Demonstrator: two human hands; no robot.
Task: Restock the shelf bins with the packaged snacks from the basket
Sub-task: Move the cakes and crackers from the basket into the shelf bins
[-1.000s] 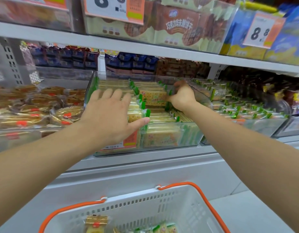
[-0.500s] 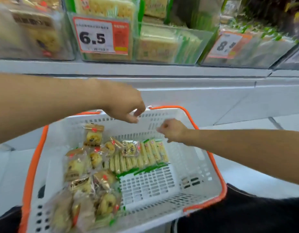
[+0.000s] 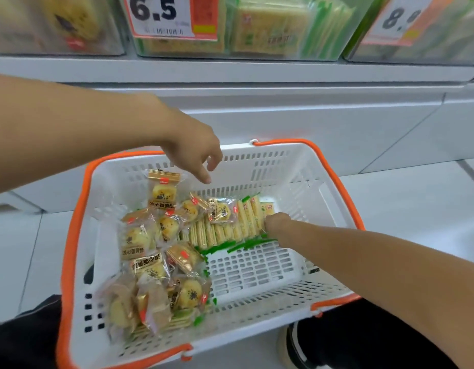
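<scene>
While right hand reaches cracker packs in basket, grip hidden, cannot tell; left hand above, fingers loose, empty. Packs light, brittle, slippery film; pinch stack ends.

L hand hangs w/ fingers loosely spread, R hand reaches down, grip unclear.
</scene>
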